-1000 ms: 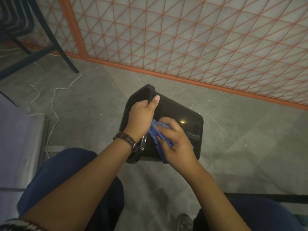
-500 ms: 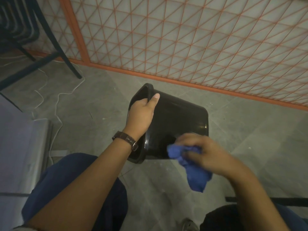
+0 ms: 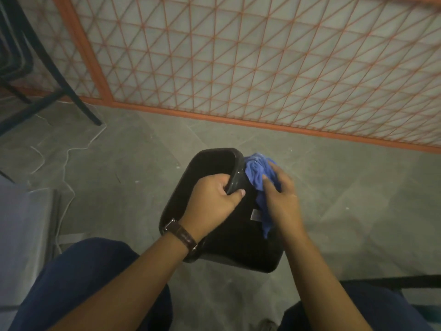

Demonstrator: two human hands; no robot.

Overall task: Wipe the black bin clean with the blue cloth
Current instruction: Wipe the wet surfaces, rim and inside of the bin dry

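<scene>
A white cord [image 3: 68, 187] trails over the grey floor [image 3: 133, 163] at the left. The left hand [image 3: 213, 199], a brown-strapped watch [image 3: 182, 235] on its wrist, curls around the rim of the black bin [image 3: 238, 244], thumb outside and fingers inside. The bin is held tilted above the floor between the person's knees. Against its outer right side the right hand [image 3: 281, 201] clutches the bunched blue cloth [image 3: 256, 173], one end hanging down. An orange lattice fence [image 3: 262, 68] stands behind.
</scene>
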